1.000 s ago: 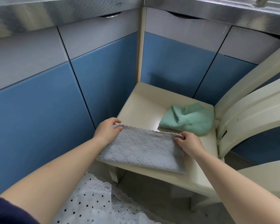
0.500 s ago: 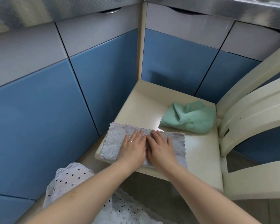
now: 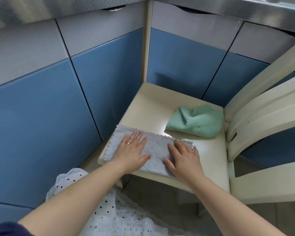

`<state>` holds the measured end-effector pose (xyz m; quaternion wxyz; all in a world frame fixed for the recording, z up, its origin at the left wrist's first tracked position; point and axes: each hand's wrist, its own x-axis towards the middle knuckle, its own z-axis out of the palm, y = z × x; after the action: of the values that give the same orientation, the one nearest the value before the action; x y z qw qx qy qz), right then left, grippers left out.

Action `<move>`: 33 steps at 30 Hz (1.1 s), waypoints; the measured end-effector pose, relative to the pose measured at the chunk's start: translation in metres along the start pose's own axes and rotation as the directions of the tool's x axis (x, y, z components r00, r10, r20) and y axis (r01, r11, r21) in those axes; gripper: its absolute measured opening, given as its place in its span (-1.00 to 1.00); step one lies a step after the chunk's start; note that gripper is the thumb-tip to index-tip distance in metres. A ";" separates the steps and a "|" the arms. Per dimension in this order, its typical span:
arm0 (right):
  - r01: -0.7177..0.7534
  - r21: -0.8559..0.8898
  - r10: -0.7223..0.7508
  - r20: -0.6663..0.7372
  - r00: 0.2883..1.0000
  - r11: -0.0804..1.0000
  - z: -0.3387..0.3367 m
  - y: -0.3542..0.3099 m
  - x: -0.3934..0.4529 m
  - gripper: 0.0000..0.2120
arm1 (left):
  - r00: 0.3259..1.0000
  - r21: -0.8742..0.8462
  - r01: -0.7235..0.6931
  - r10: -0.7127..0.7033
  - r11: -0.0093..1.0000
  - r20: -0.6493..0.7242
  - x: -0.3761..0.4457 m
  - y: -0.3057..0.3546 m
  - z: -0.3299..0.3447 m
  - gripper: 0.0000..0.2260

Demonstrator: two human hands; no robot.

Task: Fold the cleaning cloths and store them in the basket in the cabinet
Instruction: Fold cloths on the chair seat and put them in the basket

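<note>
A grey quilted cloth, folded into a long strip, lies flat across the front of a cream chair seat. My left hand presses palm-down on its left part, fingers spread. My right hand lies flat on its right end. A crumpled green cloth sits at the back right of the seat, apart from both hands. No basket is in view.
Blue and grey cabinet doors stand shut in a corner behind and to the left of the chair. The cream chair back rises on the right. A white dotted garment hangs below my arms.
My hands went from holding the cloth's far corners to pressing side by side at its middle, then slid apart toward its two ends.
</note>
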<state>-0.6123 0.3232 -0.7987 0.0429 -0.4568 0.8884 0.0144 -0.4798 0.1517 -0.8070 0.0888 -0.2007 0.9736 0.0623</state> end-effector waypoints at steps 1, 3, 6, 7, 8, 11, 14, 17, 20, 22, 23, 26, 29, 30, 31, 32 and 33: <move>0.028 0.001 -0.028 -0.034 0.999 1.000 -0.006 -0.001 0.002 -0.46 | 0.997 -0.007 -0.055 0.054 0.998 -0.055 -0.003 0.001 -0.002 -0.41; 0.165 0.067 -0.158 -0.100 0.982 0.984 -0.015 -0.004 0.010 -0.58 | 0.942 0.042 -0.201 0.205 0.979 -0.266 -0.011 0.003 -0.004 -0.55; 0.383 0.075 -0.385 0.009 0.923 0.921 -0.028 -0.016 0.026 -0.42 | 0.840 0.073 -0.366 0.362 0.928 -0.404 -0.034 0.012 0.001 -0.69; 0.391 0.075 -0.396 0.086 0.914 0.917 -0.029 -0.020 0.031 -0.43 | 0.840 0.091 -0.382 0.387 0.920 -0.380 -0.042 0.014 0.004 -0.70; 0.382 0.067 -0.387 0.148 0.910 0.922 -0.029 -0.022 0.035 -0.50 | 0.855 0.104 -0.380 0.391 0.919 -0.341 -0.048 0.016 0.006 -0.70; 0.355 0.024 -0.354 0.169 0.920 0.935 -0.029 -0.024 0.038 -0.56 | 0.895 0.113 -0.336 0.355 0.935 -0.271 -0.061 0.003 0.013 -0.68; 0.393 -0.004 -0.390 0.108 0.914 0.920 -0.024 -0.018 0.031 -0.57 | 0.914 0.107 -0.303 0.321 0.947 -0.249 -0.069 -0.021 0.013 -0.67; 0.449 0.016 -0.450 0.060 0.891 0.893 -0.018 -0.007 0.015 -0.56 | 0.929 0.127 -0.272 0.295 0.954 -0.223 -0.076 -0.041 0.012 -0.65; 0.504 0.008 -0.504 0.000 0.864 0.864 -0.015 0.001 -0.005 -0.54 | 0.938 0.188 -0.253 0.288 0.949 -0.192 -0.077 -0.054 0.010 -0.64; 0.537 0.008 -0.537 -0.015 0.843 0.843 -0.016 0.004 -0.016 -0.53 | 0.929 0.219 -0.266 0.310 0.939 -0.202 -0.076 -0.059 0.011 -0.65; 0.553 0.004 -0.552 -0.025 0.833 0.833 -0.015 0.005 -0.021 -0.54 | 0.927 0.222 -0.270 0.315 0.937 -0.205 -0.075 -0.060 0.011 -0.63; 0.597 -0.024 -0.596 0.015 0.802 0.802 -0.011 0.009 -0.029 -0.54 | 0.918 0.219 -0.273 0.322 0.937 -0.232 -0.069 -0.057 0.013 -0.54; 0.613 -0.098 -0.601 0.124 0.790 0.784 -0.006 0.014 -0.033 -0.32 | 0.901 0.276 -0.276 0.348 0.921 -0.261 -0.067 -0.052 0.015 -0.45; 0.612 -0.112 -0.597 0.142 0.789 0.783 -0.004 0.014 -0.034 -0.25 | 0.887 0.299 -0.292 0.374 0.908 -0.269 -0.067 -0.051 0.018 -0.40; 0.613 -0.124 -0.598 0.138 0.790 0.781 -0.001 0.013 -0.034 -0.19 | 0.874 0.317 -0.315 0.403 0.895 -0.271 -0.067 -0.050 0.022 -0.35; 0.612 -0.135 -0.600 0.124 0.791 0.779 0.001 0.011 -0.035 -0.16 | 0.863 0.333 -0.336 0.430 0.881 -0.267 -0.067 -0.050 0.026 -0.29; 0.610 -0.144 -0.601 0.103 0.792 0.779 0.005 0.008 -0.035 -0.15 | 0.859 0.341 -0.349 0.443 0.873 -0.255 -0.068 -0.050 0.029 -0.24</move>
<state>-0.5979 0.3568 -0.8004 0.0289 -0.7193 0.6886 0.0869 -0.3942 0.1364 -0.8267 -0.0601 0.0133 0.9936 -0.0946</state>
